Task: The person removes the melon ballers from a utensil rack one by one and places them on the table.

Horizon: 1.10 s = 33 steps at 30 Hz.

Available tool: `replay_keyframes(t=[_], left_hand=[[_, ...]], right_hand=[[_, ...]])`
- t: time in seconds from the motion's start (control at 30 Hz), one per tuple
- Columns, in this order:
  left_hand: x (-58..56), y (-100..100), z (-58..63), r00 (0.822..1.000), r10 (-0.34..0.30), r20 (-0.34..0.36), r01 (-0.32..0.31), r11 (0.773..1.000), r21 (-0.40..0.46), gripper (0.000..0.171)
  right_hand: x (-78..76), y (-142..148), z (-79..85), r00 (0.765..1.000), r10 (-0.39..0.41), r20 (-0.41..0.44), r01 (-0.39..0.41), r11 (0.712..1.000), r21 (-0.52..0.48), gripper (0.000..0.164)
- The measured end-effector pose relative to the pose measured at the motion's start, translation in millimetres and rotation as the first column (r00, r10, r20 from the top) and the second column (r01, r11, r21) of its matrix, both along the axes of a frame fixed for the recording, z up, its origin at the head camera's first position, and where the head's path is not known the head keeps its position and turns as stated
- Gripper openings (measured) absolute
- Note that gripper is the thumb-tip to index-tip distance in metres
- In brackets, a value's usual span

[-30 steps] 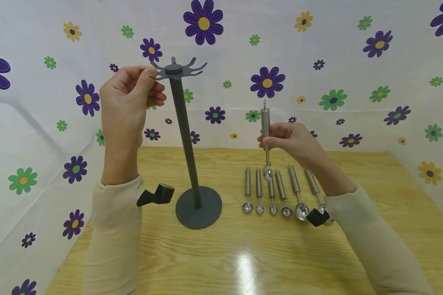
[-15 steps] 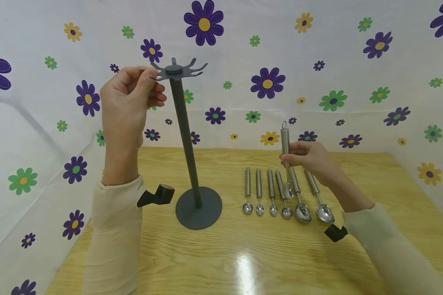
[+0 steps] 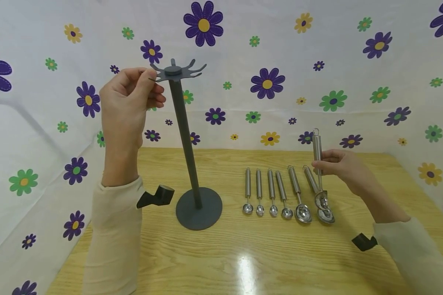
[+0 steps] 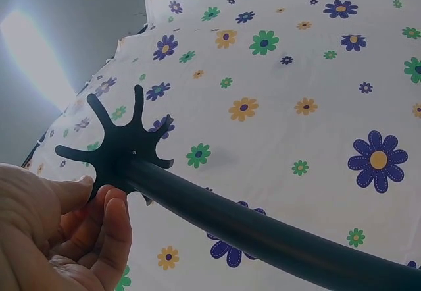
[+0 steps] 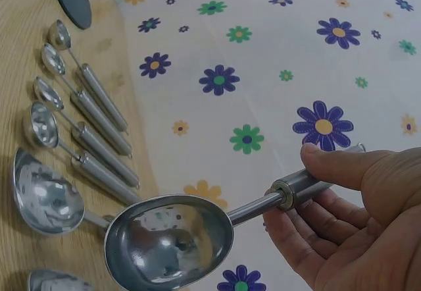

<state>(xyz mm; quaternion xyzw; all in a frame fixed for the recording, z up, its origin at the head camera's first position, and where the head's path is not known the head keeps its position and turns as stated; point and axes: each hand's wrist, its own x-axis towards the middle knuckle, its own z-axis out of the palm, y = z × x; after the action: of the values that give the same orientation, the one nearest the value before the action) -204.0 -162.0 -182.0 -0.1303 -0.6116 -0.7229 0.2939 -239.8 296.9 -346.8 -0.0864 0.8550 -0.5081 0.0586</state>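
Observation:
In the head view my left hand (image 3: 125,96) pinches one hook of the dark grey stand (image 3: 184,131) between thumb and fingers. The stand is upright on its round base, hooks fanned out at its top and nothing hanging from them. At the right, my right hand (image 3: 343,170) grips a steel scoop (image 3: 317,147) by its handle, hanging loop up and bowl down. Its bowl overlaps the rightmost scoop (image 3: 325,215) lying on the table. The right wrist view shows the held scoop's hollow bowl (image 5: 170,241) facing the camera.
Several smaller steel scoops with round handles lie in a row on the wooden table (image 3: 206,258), among them the leftmost small scoop (image 3: 247,184). A bigger scoop (image 3: 303,213) lies right of them. Flower-printed cloth (image 3: 221,45) encloses the back and sides.
My right hand has carried the held scoop to the right and lower, from above the middle of the row to over the rightmost scoop. The left hand has stayed on the stand.

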Motion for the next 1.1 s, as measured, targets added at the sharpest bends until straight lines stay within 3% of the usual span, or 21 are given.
replay_keyframes(t=[0.23,0.53,0.73,1.1], left_hand=[[-0.3,0.4,0.3,1.000,0.005,0.000,-0.005,1.000,-0.005,0.011],[-0.1,0.7,0.7,1.000,0.012,0.000,-0.012,1.000,-0.002,0.011],[-0.1,1.6,0.5,1.000,0.015,0.007,-0.015,1.000,-0.005,0.011],[-1.9,2.5,-0.7,1.000,0.008,0.002,-0.008,1.000,-0.007,0.012]], right_hand=[[4.6,29.9,-11.0,0.999,-0.034,0.043,0.033,0.999,0.023,0.039],[10.9,51.1,-21.1,0.989,-0.077,0.126,0.068,0.995,0.073,0.060],[5.2,60.0,-33.8,0.985,-0.080,0.152,0.062,0.990,0.124,0.061],[-4.7,70.1,-53.3,0.980,-0.091,0.179,0.074,0.993,0.096,0.063]])
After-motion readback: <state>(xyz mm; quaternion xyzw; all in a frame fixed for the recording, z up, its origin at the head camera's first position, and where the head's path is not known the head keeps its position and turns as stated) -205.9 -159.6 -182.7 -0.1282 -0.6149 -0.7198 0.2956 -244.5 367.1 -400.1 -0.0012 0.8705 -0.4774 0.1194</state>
